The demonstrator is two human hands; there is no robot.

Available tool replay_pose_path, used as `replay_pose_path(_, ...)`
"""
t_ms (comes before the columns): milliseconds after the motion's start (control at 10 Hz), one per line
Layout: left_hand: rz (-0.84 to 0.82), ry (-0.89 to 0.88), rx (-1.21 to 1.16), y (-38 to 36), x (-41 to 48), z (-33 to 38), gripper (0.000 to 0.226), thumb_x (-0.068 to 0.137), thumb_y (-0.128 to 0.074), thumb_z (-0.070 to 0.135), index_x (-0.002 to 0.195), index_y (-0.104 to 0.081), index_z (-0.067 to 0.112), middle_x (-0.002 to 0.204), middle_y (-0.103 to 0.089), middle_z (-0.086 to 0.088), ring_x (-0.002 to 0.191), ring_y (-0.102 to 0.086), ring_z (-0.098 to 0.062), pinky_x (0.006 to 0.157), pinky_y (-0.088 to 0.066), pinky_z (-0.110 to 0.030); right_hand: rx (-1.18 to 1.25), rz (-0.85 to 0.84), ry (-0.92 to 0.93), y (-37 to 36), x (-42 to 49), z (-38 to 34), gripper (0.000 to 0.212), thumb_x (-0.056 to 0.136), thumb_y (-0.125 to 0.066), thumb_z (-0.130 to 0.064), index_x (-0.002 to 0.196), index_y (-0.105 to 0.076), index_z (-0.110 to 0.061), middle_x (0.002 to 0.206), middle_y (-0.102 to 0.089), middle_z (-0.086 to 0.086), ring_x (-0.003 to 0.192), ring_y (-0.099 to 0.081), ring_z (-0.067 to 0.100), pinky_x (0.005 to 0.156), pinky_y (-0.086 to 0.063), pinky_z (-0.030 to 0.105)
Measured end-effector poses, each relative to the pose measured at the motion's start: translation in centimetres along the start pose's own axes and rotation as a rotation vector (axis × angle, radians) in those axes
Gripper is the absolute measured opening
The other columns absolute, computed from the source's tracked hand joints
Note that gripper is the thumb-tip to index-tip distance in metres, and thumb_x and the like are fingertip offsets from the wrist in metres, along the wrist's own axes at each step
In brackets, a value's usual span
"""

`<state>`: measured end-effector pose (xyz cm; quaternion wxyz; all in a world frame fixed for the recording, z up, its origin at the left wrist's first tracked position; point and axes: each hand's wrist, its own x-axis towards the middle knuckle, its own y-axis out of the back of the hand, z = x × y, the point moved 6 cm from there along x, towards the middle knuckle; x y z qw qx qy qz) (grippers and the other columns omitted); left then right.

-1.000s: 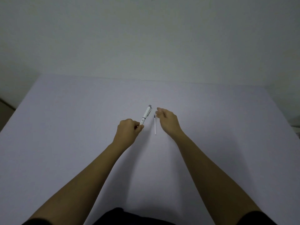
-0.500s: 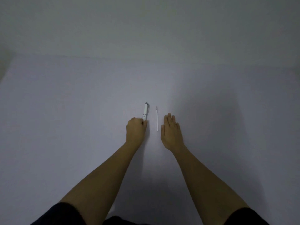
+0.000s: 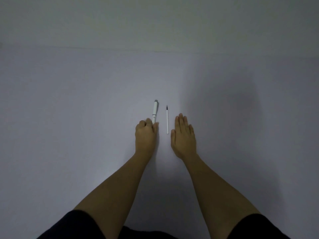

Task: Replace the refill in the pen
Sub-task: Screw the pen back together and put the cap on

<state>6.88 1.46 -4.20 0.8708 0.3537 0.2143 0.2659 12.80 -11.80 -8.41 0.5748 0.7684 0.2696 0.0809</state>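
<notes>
A white pen [image 3: 155, 111] lies on the pale table [image 3: 86, 118], pointing away from me, its grey end far. My left hand [image 3: 145, 135] is curled, its fingertips pinching the pen's near end against the table. A thin white refill [image 3: 167, 120] with a dark tip lies parallel just to the right of the pen, touched by nothing. My right hand [image 3: 183, 137] rests flat, palm down, fingers together, right of the refill and apart from it.
The table's far edge [image 3: 155, 50] meets a plain wall. Dark sleeves show at the bottom corners. Nothing else lies on the table.
The pen has come down from a tilted hold to lying flat on the table. My right hand drew back from the refill and flattened palm down.
</notes>
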Motion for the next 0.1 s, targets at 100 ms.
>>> replay_pose_path(100, 0.035, 0.009, 0.048, 0.84, 0.12, 0.12, 0.032, 0.095, -0.046, 0.026, 0.090, -0.052, -0.006, 0.088, -0.055, -0.024, 0.078, -0.053, -0.035, 0.067, -0.046, -0.041, 0.051, -0.021, -0.003, 0.73, 0.18, -0.13, 0.053, 0.099, -0.025, -0.024, 0.147, -0.008, -0.008, 0.159, -0.006, 0.009, 0.147, -0.003, 0.021, 0.118, -0.002, 0.035)
